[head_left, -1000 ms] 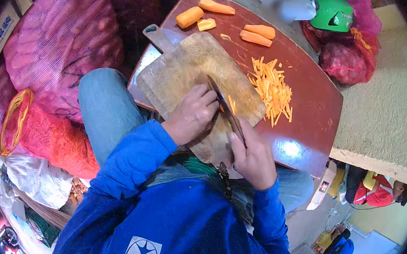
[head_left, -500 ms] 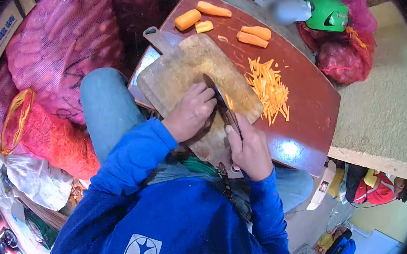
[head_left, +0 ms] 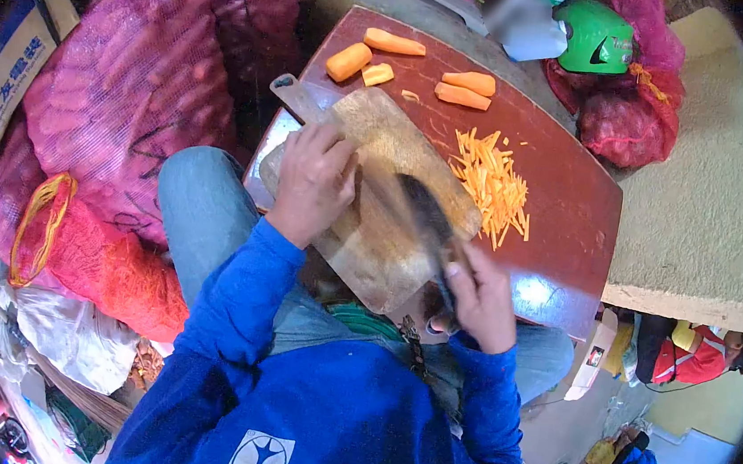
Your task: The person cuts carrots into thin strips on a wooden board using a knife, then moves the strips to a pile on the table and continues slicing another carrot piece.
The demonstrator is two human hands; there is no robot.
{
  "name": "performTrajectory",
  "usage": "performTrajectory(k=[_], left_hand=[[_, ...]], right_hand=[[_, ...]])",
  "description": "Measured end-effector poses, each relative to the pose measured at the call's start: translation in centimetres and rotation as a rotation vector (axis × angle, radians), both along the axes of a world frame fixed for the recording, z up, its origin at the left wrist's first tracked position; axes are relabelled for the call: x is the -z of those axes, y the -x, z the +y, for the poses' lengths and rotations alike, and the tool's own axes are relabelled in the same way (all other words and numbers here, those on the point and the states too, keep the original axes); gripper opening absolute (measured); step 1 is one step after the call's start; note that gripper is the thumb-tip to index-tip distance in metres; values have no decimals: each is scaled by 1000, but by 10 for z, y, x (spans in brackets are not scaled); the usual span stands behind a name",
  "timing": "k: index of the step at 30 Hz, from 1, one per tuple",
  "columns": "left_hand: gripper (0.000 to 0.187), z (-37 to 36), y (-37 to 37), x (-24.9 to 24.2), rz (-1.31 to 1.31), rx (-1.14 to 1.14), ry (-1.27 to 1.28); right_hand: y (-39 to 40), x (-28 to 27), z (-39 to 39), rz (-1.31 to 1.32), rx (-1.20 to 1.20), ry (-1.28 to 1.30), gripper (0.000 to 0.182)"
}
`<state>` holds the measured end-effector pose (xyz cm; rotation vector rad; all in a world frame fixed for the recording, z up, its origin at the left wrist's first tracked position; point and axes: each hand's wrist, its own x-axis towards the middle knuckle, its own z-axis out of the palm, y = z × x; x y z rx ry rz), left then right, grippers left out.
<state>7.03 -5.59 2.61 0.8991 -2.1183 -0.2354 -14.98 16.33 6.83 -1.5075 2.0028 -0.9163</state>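
Observation:
My right hand [head_left: 481, 298] is wrapped round the handle of a dark-bladed knife [head_left: 427, 209], whose blurred blade is over the right part of the wooden cutting board [head_left: 378, 259]. My left hand [head_left: 312, 177] is at the board's left side, near its handle, fingers curled; whether anything is inside them is hidden. A pile of thin orange carrot strips [head_left: 494, 186] lies on the red table right of the board. Beyond the board are a thick carrot piece [head_left: 348, 62], a long piece [head_left: 395, 42], a short chunk [head_left: 377, 74] and two halved pieces [head_left: 466, 89].
The board rests on a red table [head_left: 563, 197]. Large pink mesh sacks [head_left: 135, 84] stand at the left, with a red net bag [head_left: 110, 252] below. A green helmet [head_left: 594, 39] and another mesh bag [head_left: 625, 122] are beyond the table. Two people sit at lower right.
My left hand has moved left and up, away from the knife. My right hand and the knife have shifted right and slightly down. The few strips beside the blade no longer show there.

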Motion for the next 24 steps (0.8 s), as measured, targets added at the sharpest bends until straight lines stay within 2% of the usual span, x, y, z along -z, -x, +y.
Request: performTrajectory(k=[1,2,6,9,12,14,15,18,21,24], left_hand=[[18,-1,-1,0,-11,4,-22],[20,-2,-1,0,-22,9,-44],[21,-11,10,-8,-43,20,-59],[23,-44,25,-6,-90,43,-44],[22,-93,50,-5,-245,133,-37],[21,-112,71,-10,-430,99,23],[21,-114,81,-13,-470,65,15],[22,-148,107,20,-541,32,80],[22,-157,118,26,-636,22,14],[20,-163,120,31,-604,53,32]], right_hand=[[8,-8,-6,67,28,18,42],[14,-20,-7,-11,115,-46,39],[37,-27,-8,75,177,-25,35],[26,-27,1,10,128,68,34],[13,-17,2,11,15,34,34],[9,-14,1,28,20,104,34],[8,-18,1,44,1,50,34],[7,-17,2,86,-12,-15,31],[7,-16,3,69,-8,27,29],[8,-18,3,44,-13,20,27]])
